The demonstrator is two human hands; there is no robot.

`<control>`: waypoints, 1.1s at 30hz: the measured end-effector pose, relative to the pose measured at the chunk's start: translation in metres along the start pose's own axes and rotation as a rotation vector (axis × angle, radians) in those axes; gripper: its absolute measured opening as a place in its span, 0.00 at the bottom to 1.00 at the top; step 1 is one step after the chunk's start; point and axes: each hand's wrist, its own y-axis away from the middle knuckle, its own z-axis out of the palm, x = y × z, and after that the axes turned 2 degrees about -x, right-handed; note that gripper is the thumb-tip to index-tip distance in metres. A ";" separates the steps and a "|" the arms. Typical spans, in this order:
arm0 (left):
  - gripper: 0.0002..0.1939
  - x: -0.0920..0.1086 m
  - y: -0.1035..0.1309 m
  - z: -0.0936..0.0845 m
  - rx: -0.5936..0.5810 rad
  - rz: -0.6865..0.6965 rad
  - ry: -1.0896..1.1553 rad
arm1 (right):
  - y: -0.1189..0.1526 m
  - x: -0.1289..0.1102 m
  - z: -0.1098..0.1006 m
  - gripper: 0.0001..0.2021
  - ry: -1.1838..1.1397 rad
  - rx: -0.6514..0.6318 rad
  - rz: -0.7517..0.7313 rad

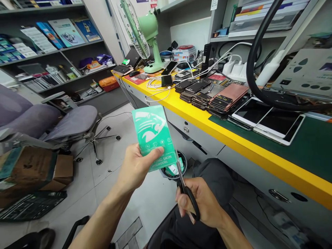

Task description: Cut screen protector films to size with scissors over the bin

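Observation:
A flat green packet (153, 128) with a white animal-head print is held up in front of me, off the desk. My left hand (137, 166) grips its lower left part, thumb across the front. Black-handled scissors (190, 200) are in my right hand (199, 204), fingers wrapped round the handles. Their blades point up along the packet's lower right edge; whether they touch it I cannot tell. Below and behind the packet, a round bin (184, 162) on the floor has green and white pieces inside.
The yellow-edged desk (202, 126) runs along the right, bearing stacks of phone parts (199, 98), white-framed screens (280, 122), cables and a green fan (151, 27). A thick black tube curves over it. An office chair (75, 121) and cardboard boxes (28, 169) stand left.

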 end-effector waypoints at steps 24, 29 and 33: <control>0.08 0.002 0.001 0.003 0.045 -0.025 -0.056 | 0.001 -0.010 0.005 0.26 0.020 0.091 0.111; 0.08 0.002 0.002 0.002 0.050 -0.029 -0.048 | 0.001 -0.011 0.007 0.25 0.024 0.091 0.105; 0.09 0.001 0.002 0.001 0.041 -0.021 -0.048 | 0.001 -0.012 0.010 0.26 0.042 0.098 0.105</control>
